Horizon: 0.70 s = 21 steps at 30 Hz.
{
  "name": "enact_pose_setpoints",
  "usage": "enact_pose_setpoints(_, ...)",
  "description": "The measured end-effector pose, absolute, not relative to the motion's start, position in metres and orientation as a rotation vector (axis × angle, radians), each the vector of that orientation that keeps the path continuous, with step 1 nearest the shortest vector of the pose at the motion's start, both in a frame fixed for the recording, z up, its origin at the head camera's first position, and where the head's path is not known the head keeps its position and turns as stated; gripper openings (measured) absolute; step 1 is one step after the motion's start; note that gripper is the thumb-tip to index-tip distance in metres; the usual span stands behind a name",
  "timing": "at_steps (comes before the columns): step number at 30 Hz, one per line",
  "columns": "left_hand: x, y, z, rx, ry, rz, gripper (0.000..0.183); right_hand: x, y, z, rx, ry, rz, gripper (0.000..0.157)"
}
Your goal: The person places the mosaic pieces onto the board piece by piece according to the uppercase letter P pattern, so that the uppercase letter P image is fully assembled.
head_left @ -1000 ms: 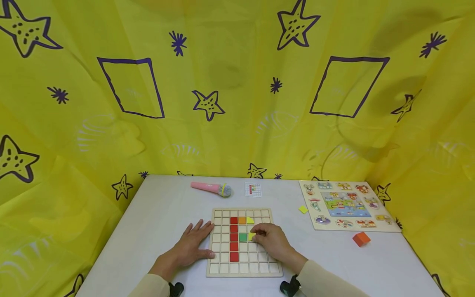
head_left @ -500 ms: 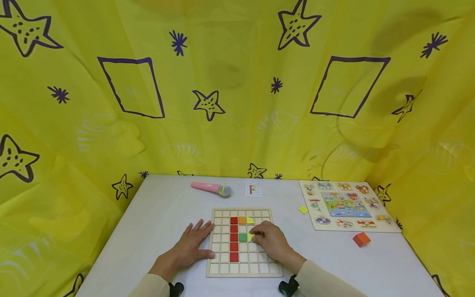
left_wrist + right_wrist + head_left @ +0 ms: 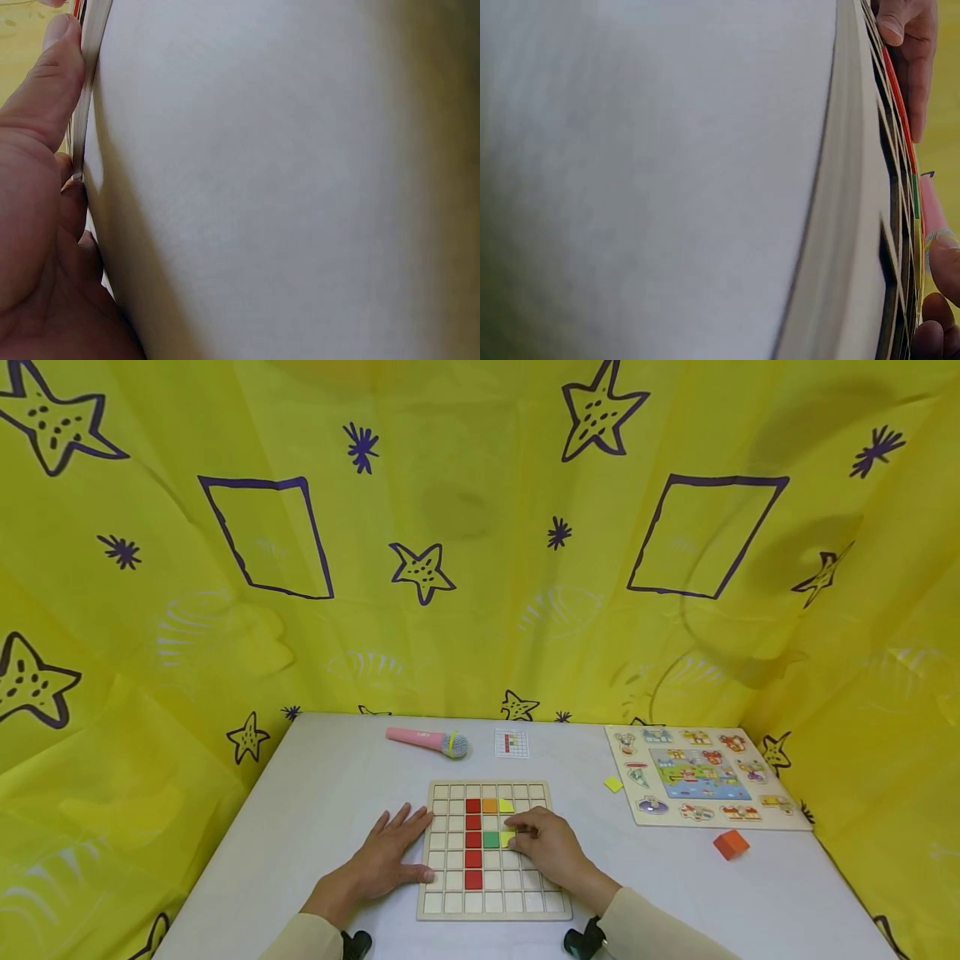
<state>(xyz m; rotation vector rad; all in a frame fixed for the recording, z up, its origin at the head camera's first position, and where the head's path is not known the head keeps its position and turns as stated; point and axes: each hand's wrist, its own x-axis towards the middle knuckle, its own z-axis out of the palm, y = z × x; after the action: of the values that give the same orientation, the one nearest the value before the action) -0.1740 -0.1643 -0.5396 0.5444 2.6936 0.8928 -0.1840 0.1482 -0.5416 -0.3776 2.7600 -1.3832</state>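
A wooden grid board lies near the front of the table. One column holds several red tiles; right of it sit an orange tile, an upper yellow tile and a green tile. With thumb and index finger, my right hand holds a lower yellow tile at the cell beside the green one; the fingers partly cover it. My left hand lies with spread fingers at the board's left edge, its thumb touching the frame. The left wrist view shows that thumb against the edge.
Behind the board lie a pink toy microphone and a small pattern card. A loose yellow tile is next to a picture puzzle board at right, with an orange block in front. Yellow curtain encloses the table.
The right index fingertip has shifted slightly away from me at the lower yellow tile, which shows a little more now. My left hand and the board have stayed put.
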Motion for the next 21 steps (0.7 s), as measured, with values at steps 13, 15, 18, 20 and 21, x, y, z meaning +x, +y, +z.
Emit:
enact_pose_setpoints(13,-0.174,-0.164,-0.536,0.550,2.689,0.911,0.099,-0.191,0.155,-0.534,-0.188,2.615,-1.636,0.021)
enact_pose_setpoints(15,-0.174,-0.164,-0.536,0.547,2.684,0.907,0.099,-0.196,0.161,-0.531,-0.114,2.637,-1.652,0.023)
enact_pose_setpoints(18,-0.174,-0.164,-0.537,0.547,2.685,0.899,0.099,-0.203,0.175,-0.527,-0.010,2.705,-1.624,0.026)
enact_pose_setpoints(20,-0.174,-0.164,-0.538,0.545,2.688,0.886,0.099,-0.210,0.189,-0.525,0.043,2.759,-1.587,0.029)
enact_pose_setpoints(21,-0.174,-0.164,-0.538,0.547,2.689,0.885,0.099,-0.213,0.197,-0.525,0.065,2.780,-1.571,0.031)
